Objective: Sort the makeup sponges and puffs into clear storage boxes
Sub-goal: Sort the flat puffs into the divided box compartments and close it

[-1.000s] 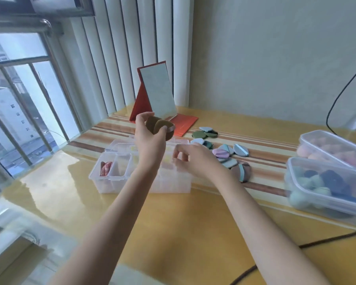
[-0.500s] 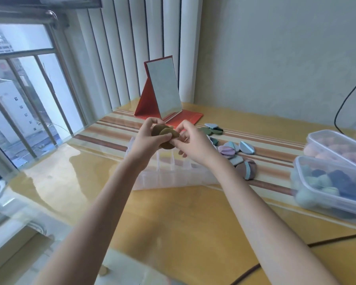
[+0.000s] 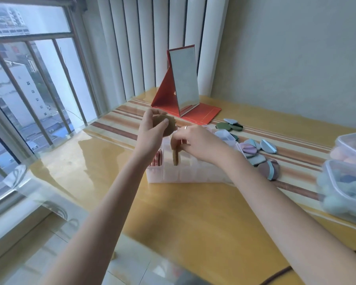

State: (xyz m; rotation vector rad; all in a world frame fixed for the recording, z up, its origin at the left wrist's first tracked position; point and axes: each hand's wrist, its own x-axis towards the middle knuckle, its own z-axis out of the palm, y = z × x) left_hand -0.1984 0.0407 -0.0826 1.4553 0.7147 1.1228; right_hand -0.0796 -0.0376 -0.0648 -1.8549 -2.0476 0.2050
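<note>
A clear divided storage box (image 3: 185,174) sits mid-table. My left hand (image 3: 152,128) grips brown round puffs (image 3: 170,127) above the box's far left end. My right hand (image 3: 195,140) pinches one brown puff (image 3: 175,155) on edge, its lower part down inside a compartment. Pink puffs (image 3: 157,159) stand in the leftmost compartment. Loose puffs in blue, purple and grey (image 3: 255,151) lie right of the box, with dark green puffs (image 3: 228,126) behind.
A red folding mirror (image 3: 183,83) stands at the back. Two clear tubs of sponges, pink (image 3: 351,149) and blue-green (image 3: 345,188), sit at the right edge. A window with bars is on the left. A dark cable (image 3: 280,274) crosses the near right.
My right hand took one brown puff from the stack in my left hand and lowered it into a compartment. The left hand stayed up with the other puffs.
</note>
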